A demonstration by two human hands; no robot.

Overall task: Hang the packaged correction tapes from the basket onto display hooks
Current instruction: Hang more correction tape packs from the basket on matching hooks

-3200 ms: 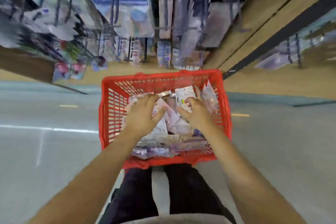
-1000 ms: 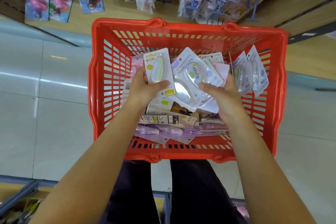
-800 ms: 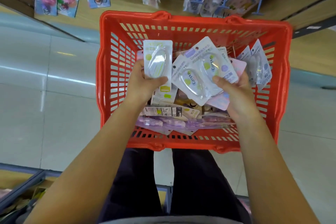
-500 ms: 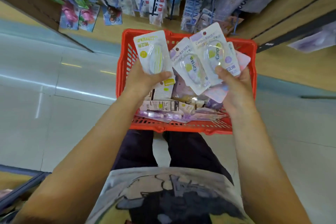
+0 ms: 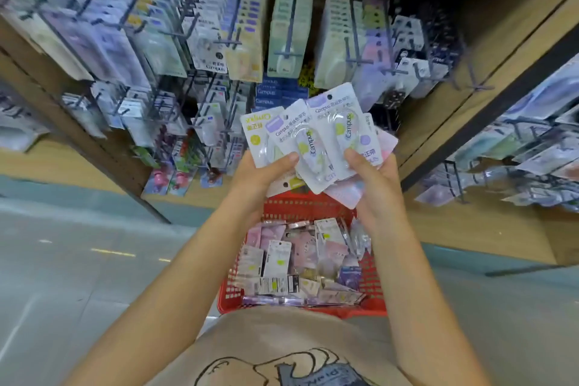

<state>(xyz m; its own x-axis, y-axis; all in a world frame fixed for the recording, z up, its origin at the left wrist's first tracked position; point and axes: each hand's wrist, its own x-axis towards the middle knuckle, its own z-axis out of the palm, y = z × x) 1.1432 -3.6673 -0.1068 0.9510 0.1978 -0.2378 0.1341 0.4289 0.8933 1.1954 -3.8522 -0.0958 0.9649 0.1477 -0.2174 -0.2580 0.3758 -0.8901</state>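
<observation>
I see glossy clear plastic blisters on matt white card backing, the correction tape packs point(image 5: 316, 138) fanned at twelve o'clock. The basket point(image 5: 372, 276) below them is red moulded plastic lattice. The display hooks point(image 5: 289, 28) look like thin grey metal wire. The shelf frame point(image 5: 488, 50) reads as matt wood. The floor point(image 5: 78, 276) is smooth, faintly shiny.

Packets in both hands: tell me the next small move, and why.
Probably pass the left hand's packet into the right hand's fanned stack, freeing the left to thread one hang hole onto a hook. Both hands are full, nothing is on a hook yet, and the red basket holds more.
</observation>
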